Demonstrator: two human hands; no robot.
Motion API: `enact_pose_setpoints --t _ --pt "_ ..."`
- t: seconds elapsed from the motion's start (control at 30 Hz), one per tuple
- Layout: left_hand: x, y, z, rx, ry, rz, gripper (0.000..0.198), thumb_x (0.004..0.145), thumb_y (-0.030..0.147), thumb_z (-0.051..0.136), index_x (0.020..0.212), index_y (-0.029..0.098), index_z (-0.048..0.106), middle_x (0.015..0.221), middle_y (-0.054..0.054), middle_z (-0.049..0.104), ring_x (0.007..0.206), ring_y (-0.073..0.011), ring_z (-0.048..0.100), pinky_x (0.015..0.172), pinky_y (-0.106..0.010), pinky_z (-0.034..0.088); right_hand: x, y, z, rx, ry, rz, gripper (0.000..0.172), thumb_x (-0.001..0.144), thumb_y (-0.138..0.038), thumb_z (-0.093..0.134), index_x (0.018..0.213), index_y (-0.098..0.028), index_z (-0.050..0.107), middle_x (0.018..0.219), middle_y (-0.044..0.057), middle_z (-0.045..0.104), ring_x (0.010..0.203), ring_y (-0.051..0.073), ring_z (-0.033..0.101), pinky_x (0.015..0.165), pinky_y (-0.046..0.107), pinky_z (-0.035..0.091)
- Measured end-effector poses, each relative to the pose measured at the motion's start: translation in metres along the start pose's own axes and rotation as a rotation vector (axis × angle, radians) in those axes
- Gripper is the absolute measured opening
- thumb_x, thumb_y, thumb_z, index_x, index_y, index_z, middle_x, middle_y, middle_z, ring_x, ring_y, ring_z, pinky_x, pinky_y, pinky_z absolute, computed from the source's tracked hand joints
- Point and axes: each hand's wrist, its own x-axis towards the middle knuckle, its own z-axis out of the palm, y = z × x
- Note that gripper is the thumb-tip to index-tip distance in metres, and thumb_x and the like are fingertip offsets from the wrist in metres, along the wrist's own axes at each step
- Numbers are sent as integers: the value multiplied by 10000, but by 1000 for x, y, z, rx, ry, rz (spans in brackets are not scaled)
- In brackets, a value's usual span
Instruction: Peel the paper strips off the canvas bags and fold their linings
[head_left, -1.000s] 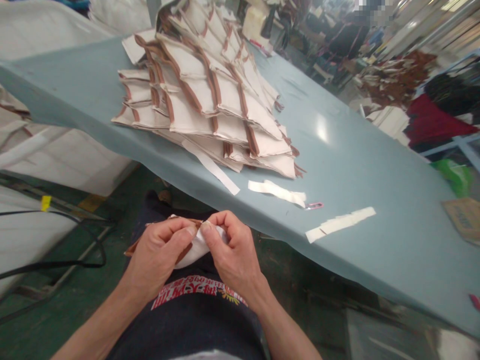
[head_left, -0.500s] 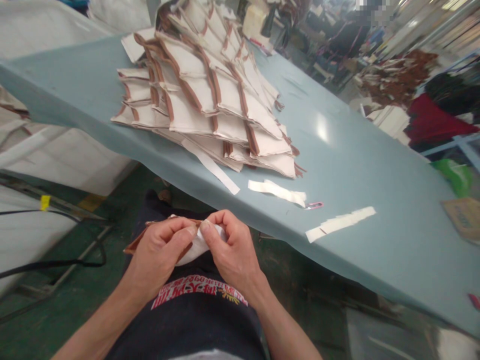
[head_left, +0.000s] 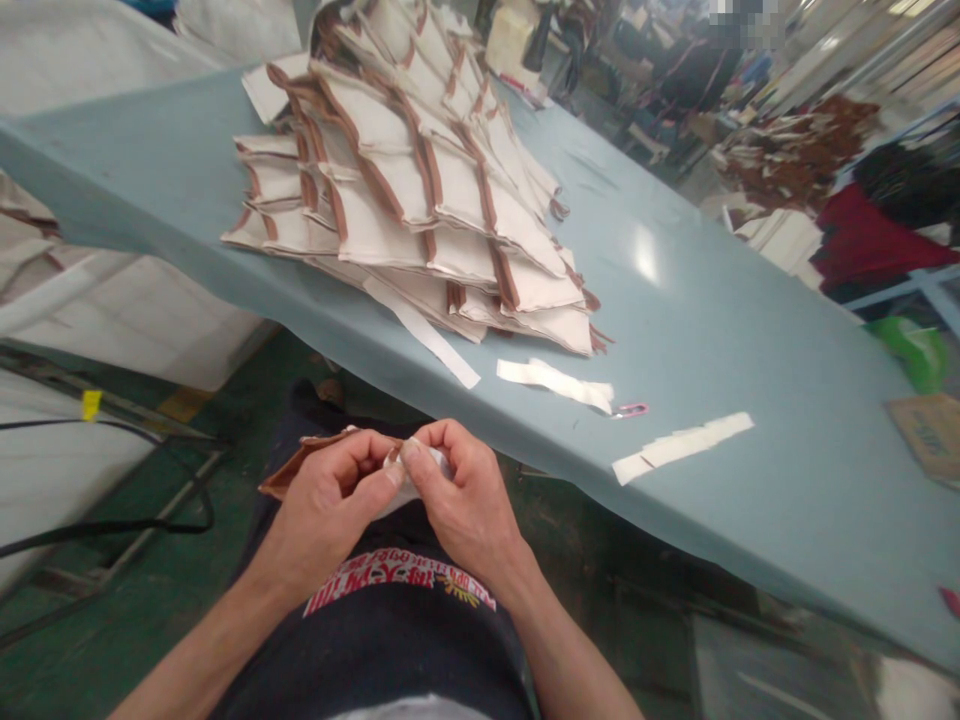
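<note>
Over my lap, my left hand [head_left: 334,490] and my right hand [head_left: 457,480] pinch a small cream fabric pouch with brown trim [head_left: 289,472] between thumbs and fingertips. The hands meet near the pouch's edge, and they hide most of it. Its brown end sticks out left of my left hand, while a white part shows between the two hands. On the table beyond lies a large overlapping stack of cream fabric pieces with brown edging [head_left: 457,200]. White strips [head_left: 555,383] lie at the table's near edge, by a small pink-handled tool [head_left: 631,410].
The blue-green table [head_left: 750,350] slants across the view. More white strips [head_left: 682,448] lie to the right, and a cardboard box [head_left: 926,435] and green bag [head_left: 907,352] sit at the far right. A black cable [head_left: 112,525] hangs at the left beside white bins [head_left: 127,310].
My left hand has shifted slightly right, its fingers bunching closer to my right hand. The pouch's brown end has moved right with it, and less of the white part shows.
</note>
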Motion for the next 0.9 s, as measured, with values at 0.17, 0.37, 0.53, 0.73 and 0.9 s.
enact_pose_setpoints --t 0.17,0.37,0.53,0.73,0.9 --pt "0 2 2 54 23 14 357 791 556 702 682 216 687 635 12 614 565 -158 500 531 -267 405 2 7 2 37 -17 24 346 979 -566 633 897 -232 671 751 -15 677 662 162 555 636 306 412" --pt "1 -3 0 78 28 48 364 814 534 672 749 197 795 671 -19 710 595 -191 595 556 -279 480 6 12 1 113 -51 26 375 976 -590 667 914 -220 673 757 -21 634 661 148 501 618 290 391" --pt "2 -6 3 107 87 105 312 834 474 638 718 219 774 642 0 686 589 -192 595 546 -276 487 4 13 3 168 -68 10 342 982 -566 686 916 -232 649 747 -36 584 657 145 455 599 280 363" --pt "-4 3 8 50 163 154 253 826 413 617 637 252 667 639 18 655 578 -179 573 522 -268 468 -3 3 10 106 -9 -56 287 1002 -517 669 927 -243 633 707 -53 586 612 143 476 600 285 359" --pt "-9 -2 5 -79 162 133 215 823 347 650 649 236 711 652 24 652 603 -167 544 546 -268 437 -11 -3 14 74 19 -109 271 1025 -499 635 923 -250 603 674 -65 569 570 134 467 568 285 346"
